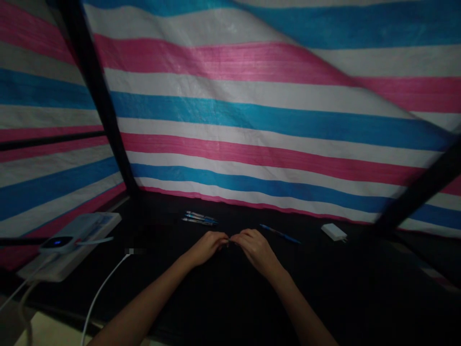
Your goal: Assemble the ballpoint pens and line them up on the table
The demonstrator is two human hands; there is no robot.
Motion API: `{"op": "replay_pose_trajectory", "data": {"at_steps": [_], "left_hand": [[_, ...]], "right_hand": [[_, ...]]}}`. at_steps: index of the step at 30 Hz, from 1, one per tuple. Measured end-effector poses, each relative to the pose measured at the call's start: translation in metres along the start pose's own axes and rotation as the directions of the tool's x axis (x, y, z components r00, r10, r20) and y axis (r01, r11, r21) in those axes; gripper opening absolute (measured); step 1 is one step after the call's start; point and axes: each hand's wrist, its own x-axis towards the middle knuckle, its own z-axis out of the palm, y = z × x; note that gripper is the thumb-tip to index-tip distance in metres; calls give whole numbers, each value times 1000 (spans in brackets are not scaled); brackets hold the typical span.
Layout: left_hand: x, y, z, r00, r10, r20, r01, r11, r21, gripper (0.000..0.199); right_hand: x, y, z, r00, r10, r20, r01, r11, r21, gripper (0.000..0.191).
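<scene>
Left hand (207, 248) and right hand (255, 251) are shown curled, fingertips meeting over the bench (324, 288), any held item indiscernible; grouped pens (199, 218) and a blue pen (280, 233) are left lying untouched.

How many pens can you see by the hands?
4. Three pens lie together behind the left hand, and one pen lies behind the right hand. It is dark there, so more may be hidden.

Head cam, worn by the person, looks fwd & down from above at left hand (207, 248) and right hand (256, 251), fairly close, over black table (334, 293); wide view takes in striped tarp wall (252, 110) ahead, filling upper frame.
</scene>
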Motion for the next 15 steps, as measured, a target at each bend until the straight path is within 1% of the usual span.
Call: {"op": "replay_pose_trajectory", "data": {"at_steps": [2,4,6,8,11,12,15], "left_hand": [[0,-2,2,1000,8,12,-7,999,-46,28],[1,-3,3,1000,26,4,-25,998,-53,28],[0,-3,4,999,39,-15,-39,999,-10,26],[0,-1,3,998,44,-39,-42,998,50,26],[0,0,2,997,55,-61,-48,993,110,27],[0,-1,1,996,59,-61,-51,991,121,27],[-1,-3,0,996,69,-52,-60,987,149,26]], "right_hand": [[0,-2,1,1000,-20,-8,20,1000,17,26],[1,-4,2,1000,28,-8,-27,997,75,25],[2,-5,2,992,129,4,-129,984,125,21],[4,-5,0,980,198,1,-197,973,119,22],[4,-2,-3,978,203,-37,-201,978,58,33],[4,-1,-4,980,195,-27,-194,980,49,31],[2,2,-4,978,204,41,-206,977,57,13]]}}
